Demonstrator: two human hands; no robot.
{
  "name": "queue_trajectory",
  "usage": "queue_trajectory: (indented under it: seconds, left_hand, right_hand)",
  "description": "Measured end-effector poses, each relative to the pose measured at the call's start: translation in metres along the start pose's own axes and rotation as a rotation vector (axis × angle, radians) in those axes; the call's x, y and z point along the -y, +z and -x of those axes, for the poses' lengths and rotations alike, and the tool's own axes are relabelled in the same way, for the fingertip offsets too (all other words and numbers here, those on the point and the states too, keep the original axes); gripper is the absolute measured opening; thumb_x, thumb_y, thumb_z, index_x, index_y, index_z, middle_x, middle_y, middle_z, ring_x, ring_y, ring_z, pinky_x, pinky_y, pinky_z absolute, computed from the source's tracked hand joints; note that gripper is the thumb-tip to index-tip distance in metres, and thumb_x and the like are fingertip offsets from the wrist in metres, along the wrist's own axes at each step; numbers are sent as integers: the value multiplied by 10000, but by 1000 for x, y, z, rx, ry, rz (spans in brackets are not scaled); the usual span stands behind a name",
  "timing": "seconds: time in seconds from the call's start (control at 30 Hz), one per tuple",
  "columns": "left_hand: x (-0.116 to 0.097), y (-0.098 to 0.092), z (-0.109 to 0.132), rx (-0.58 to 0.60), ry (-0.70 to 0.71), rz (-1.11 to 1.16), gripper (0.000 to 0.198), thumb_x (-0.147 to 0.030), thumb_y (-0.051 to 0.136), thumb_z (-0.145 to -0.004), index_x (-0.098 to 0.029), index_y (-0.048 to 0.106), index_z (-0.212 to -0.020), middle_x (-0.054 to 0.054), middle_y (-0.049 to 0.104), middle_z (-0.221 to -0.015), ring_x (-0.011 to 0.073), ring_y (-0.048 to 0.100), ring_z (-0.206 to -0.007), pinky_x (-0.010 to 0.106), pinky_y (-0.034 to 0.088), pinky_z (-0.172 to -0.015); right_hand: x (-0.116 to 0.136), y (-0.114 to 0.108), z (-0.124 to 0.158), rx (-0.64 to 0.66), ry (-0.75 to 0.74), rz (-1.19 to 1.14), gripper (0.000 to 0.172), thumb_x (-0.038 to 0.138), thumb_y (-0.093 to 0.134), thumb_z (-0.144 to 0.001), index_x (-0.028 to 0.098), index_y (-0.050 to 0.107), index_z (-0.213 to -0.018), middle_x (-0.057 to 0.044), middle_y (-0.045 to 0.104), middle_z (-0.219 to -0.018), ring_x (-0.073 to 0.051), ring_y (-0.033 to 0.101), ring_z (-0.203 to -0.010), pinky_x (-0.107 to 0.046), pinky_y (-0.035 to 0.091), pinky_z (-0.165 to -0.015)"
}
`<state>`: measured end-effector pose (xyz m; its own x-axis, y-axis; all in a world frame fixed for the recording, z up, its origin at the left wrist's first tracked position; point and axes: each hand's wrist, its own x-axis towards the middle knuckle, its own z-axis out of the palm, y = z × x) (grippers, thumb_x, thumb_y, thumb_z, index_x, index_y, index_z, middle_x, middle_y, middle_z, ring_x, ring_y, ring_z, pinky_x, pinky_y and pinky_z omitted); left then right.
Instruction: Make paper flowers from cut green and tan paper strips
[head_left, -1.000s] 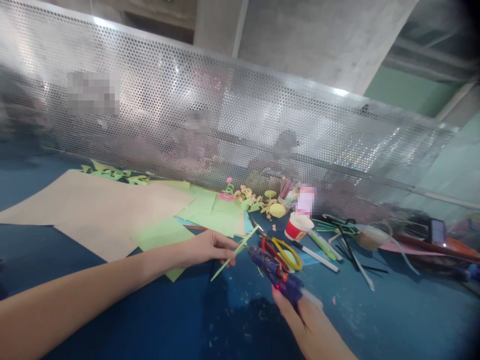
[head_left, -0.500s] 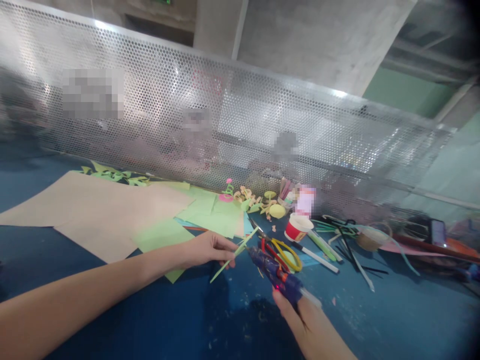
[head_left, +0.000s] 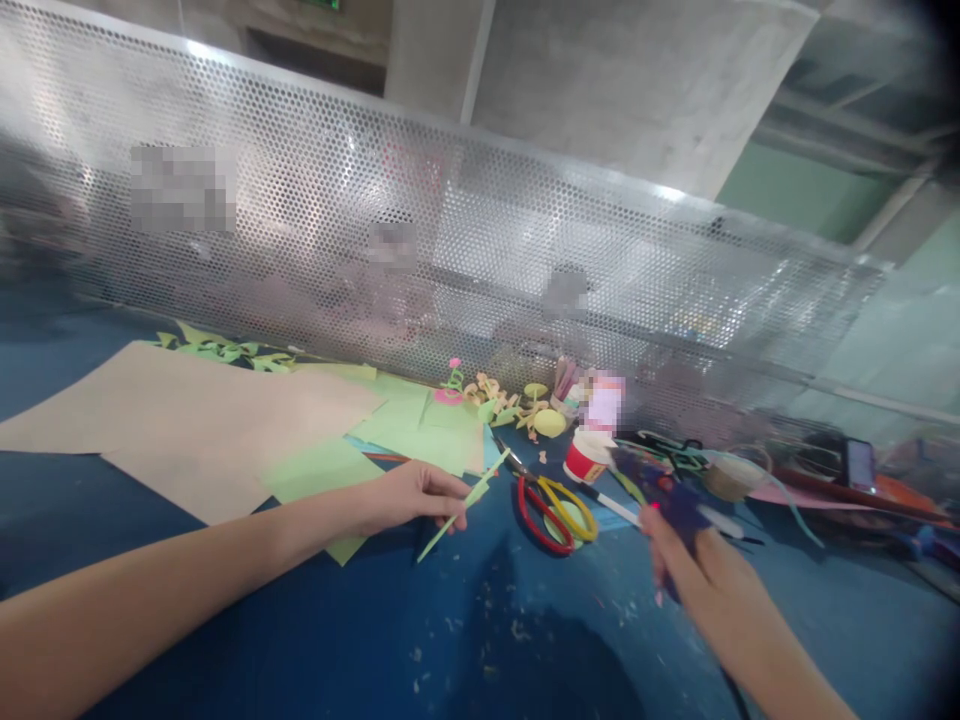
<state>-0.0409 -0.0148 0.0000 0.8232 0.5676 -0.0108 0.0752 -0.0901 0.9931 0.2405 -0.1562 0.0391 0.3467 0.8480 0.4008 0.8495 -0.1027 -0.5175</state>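
My left hand [head_left: 409,495] pinches a thin green paper stem [head_left: 465,503] just above the blue table [head_left: 300,640]. Off to the right, my right hand [head_left: 686,560] is closed round a dark blue glue gun [head_left: 660,490], blurred by motion, with its nozzle pointing up and left near a red and white cup [head_left: 585,457]. Between the two hands lie scissors with red and yellow handles [head_left: 551,500].
Brown paper sheets [head_left: 187,420] and green paper sheets [head_left: 409,425] lie at the left. Small paper flowers [head_left: 510,400] stand by the perforated metal screen [head_left: 450,240]. Pens and green strips [head_left: 675,470] and a tape roll [head_left: 731,478] clutter the right side.
My right hand has swung the glue gun away from the green stem, to the right and up, uncovering the scissors. My left hand with the stem has hardly moved.
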Motion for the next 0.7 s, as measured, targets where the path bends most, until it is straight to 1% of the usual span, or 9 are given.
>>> queue_trajectory:
  seconds: [0.07,0.13,0.23,0.27,0.33,0.37,0.47,0.57,0.7]
  left_hand:
    - [-1,0,1,6,4,0,220,-339,607,-722,-152,681,-810,28,651,-756,121,570,-694,219,421,-686]
    - [-3,1,2,14,17,-8,212,-334,601,-730,-150,681,-798,24,647,-745,114,565,-685,212,418,-678]
    - [-3,1,3,19,23,-13,217,-335,598,-736,-147,680,-808,30,651,-767,116,567,-694,218,422,-688]
    - [-3,0,3,16,17,-8,224,-340,601,-732,-149,678,-820,34,655,-784,120,571,-701,225,428,-697]
    - [-1,1,2,10,2,9,245,-353,611,-723,-153,675,-849,41,661,-818,128,580,-718,240,439,-717]
    - [0,1,1,8,-2,17,257,-362,614,-720,-154,672,-859,43,663,-825,130,583,-723,244,443,-722]
    - [2,1,-1,0,-3,27,287,-381,623,-710,-155,665,-881,46,670,-821,133,591,-726,250,450,-718]
    - [2,1,-1,3,0,31,312,-390,629,-703,-162,659,-914,49,677,-826,142,597,-733,265,451,-722]
    - [2,0,0,12,3,5,341,-399,624,-706,-169,658,-956,53,681,-834,145,599,-737,265,449,-718]
  right_hand:
    - [-11,-12,-10,15,89,24,367,534,413,-759,233,511,-573,-24,565,-525,-200,560,-552,-329,457,-587]
    - [-11,-18,-12,70,152,-84,381,556,388,-764,222,513,-630,-6,535,-501,-182,542,-504,-316,451,-548]
    - [9,-13,1,266,164,-384,427,599,375,-766,197,505,-708,32,474,-475,-140,497,-430,-275,432,-482]
    - [18,-8,8,343,169,-458,432,601,375,-770,190,503,-737,42,461,-474,-127,482,-417,-260,419,-463]
    - [36,4,24,446,182,-572,449,610,365,-771,181,499,-754,58,426,-467,-111,455,-402,-240,399,-433]
    - [44,10,32,489,186,-586,455,615,365,-768,179,496,-758,60,423,-483,-104,442,-396,-231,388,-414]
    - [55,26,47,577,149,-530,443,595,344,-793,177,490,-766,55,427,-524,-101,455,-431,-222,405,-440]
    - [55,37,52,580,132,-425,436,578,327,-809,176,493,-785,49,435,-542,-111,482,-465,-229,430,-488]
    - [53,43,51,577,94,-351,454,574,296,-820,170,498,-784,41,442,-549,-120,495,-476,-235,432,-499]
